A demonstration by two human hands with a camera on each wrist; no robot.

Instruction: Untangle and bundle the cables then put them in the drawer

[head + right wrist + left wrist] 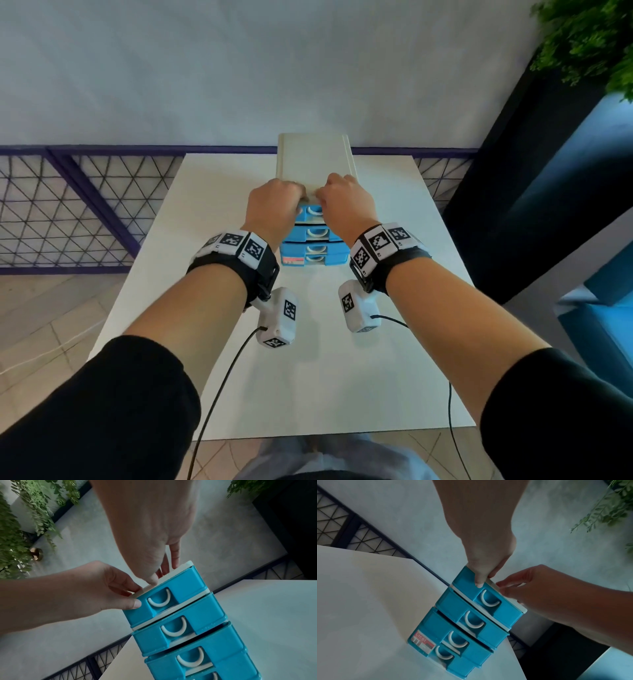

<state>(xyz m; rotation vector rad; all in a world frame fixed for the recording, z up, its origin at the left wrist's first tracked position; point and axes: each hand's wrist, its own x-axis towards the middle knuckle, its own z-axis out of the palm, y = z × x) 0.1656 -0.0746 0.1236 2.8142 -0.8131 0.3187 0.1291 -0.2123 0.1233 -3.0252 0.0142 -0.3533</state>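
Observation:
A small drawer unit (315, 161) with a cream frame and several blue drawers stands at the middle of the white table (308, 377). My left hand (294, 197) holds its top front edge at the left, thumb on the top drawer (465, 585) and fingers over the cream top. At the right of that edge my right hand (325, 195) has its thumb on the cream lip and its fingers on top. The top drawer (185, 582) sits pushed in. The left hand (85, 592) and right hand (150, 534) nearly touch. No loose cables show anywhere.
The lower drawers (462, 635) stick out slightly from the frame. A purple mesh fence (68, 205) runs behind the table. A dark pillar (513, 205), green plants (589, 44) and a blue seat (603, 308) stand at the right. Thin black leads (219, 387) hang from my wrist cameras.

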